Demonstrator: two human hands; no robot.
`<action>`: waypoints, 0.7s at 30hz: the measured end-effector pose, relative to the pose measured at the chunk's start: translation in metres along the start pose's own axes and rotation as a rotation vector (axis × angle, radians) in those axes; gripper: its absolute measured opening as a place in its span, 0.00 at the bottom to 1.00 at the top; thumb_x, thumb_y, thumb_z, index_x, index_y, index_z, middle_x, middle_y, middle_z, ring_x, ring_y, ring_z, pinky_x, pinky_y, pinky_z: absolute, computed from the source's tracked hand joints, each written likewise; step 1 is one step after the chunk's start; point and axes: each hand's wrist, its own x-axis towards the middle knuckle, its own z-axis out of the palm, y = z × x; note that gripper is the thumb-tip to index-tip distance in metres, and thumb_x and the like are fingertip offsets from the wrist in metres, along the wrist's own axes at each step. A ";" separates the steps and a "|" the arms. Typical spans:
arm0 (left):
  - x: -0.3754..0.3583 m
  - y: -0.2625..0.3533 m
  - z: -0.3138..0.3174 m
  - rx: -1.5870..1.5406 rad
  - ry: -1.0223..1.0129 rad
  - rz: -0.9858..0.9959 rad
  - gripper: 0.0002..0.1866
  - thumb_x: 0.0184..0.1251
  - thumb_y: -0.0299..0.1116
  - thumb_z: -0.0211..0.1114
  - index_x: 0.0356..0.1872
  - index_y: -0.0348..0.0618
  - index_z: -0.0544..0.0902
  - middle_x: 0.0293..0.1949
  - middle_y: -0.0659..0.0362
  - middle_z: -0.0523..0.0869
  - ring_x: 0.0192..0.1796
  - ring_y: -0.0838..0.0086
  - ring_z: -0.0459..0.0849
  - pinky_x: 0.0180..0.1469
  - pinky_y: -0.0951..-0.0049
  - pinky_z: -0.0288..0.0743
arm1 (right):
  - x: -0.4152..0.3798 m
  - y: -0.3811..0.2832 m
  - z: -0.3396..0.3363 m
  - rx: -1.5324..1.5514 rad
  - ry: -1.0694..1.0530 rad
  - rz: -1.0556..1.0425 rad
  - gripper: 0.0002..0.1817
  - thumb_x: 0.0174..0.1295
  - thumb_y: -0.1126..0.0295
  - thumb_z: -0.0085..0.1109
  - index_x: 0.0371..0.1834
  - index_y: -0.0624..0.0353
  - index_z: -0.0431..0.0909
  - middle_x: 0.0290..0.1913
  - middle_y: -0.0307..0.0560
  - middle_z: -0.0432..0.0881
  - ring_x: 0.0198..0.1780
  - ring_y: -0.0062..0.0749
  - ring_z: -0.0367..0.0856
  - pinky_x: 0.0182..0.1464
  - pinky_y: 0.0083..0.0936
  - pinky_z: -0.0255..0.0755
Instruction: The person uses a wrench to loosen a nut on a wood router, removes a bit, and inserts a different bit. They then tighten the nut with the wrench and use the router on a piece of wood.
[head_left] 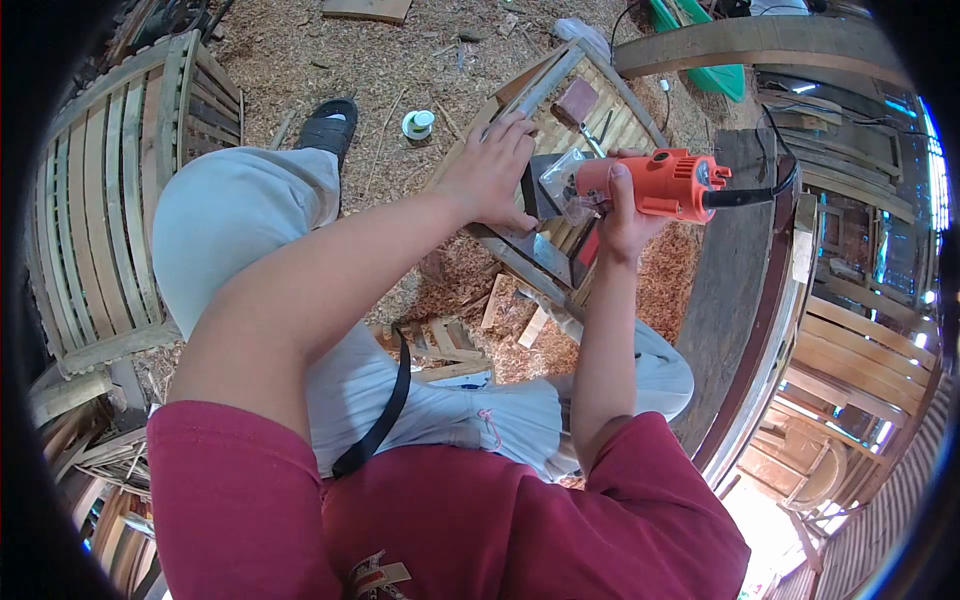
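Observation:
My right hand (628, 218) is wrapped around an orange trim router (672, 183) with a clear plastic base (566, 186). The router lies tilted over a slatted wooden panel (592, 88), its black cord (742, 198) trailing off to the right. Close to the router's base, my left hand (490, 172) rests on the panel's near-left edge, fingers spread and thumb apart. A reddish-brown block (576, 102) sits on the slats beyond the router. The cutting end and its contact with the wood cannot be made out clearly.
Wood shavings (400, 60) cover the ground. A slatted wooden piece (105, 200) stands at the left, and a small white-and-green round container (418, 124) sits near my sandal (328, 130). Cut wood blocks (533, 326) lie below the panel; a long dark plank (735, 270) runs along the right.

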 end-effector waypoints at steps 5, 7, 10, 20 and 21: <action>-0.001 0.000 0.000 0.001 0.003 0.001 0.57 0.37 0.61 0.85 0.67 0.36 0.72 0.76 0.49 0.69 0.85 0.52 0.57 0.83 0.46 0.52 | 0.000 -0.002 0.002 -0.012 -0.004 -0.002 0.34 0.63 0.79 0.70 0.71 0.62 0.64 0.53 0.56 0.85 0.53 0.43 0.88 0.59 0.43 0.83; -0.001 0.000 0.001 0.002 0.005 0.000 0.57 0.37 0.61 0.85 0.67 0.36 0.72 0.76 0.50 0.69 0.85 0.52 0.57 0.83 0.46 0.53 | 0.001 -0.002 0.002 -0.009 -0.011 -0.006 0.34 0.63 0.80 0.70 0.70 0.63 0.64 0.52 0.56 0.85 0.53 0.43 0.88 0.59 0.43 0.83; -0.001 0.001 0.001 0.008 0.007 -0.003 0.58 0.36 0.61 0.86 0.68 0.36 0.72 0.76 0.50 0.69 0.85 0.52 0.57 0.83 0.46 0.53 | 0.003 -0.001 0.001 -0.012 -0.026 -0.016 0.33 0.63 0.79 0.70 0.70 0.63 0.64 0.52 0.56 0.85 0.52 0.43 0.88 0.59 0.43 0.83; 0.000 0.002 -0.002 0.008 -0.006 -0.011 0.58 0.38 0.61 0.86 0.68 0.36 0.71 0.76 0.50 0.69 0.85 0.52 0.57 0.83 0.47 0.52 | 0.001 -0.009 0.013 -0.032 -0.032 0.001 0.29 0.63 0.76 0.73 0.65 0.64 0.69 0.50 0.52 0.85 0.52 0.37 0.86 0.59 0.37 0.81; 0.000 0.002 -0.001 0.012 -0.011 -0.013 0.57 0.38 0.60 0.86 0.68 0.36 0.71 0.76 0.50 0.69 0.85 0.52 0.57 0.83 0.47 0.52 | 0.002 -0.010 0.014 -0.065 -0.050 -0.002 0.29 0.64 0.76 0.71 0.66 0.64 0.68 0.51 0.53 0.85 0.53 0.38 0.87 0.60 0.39 0.81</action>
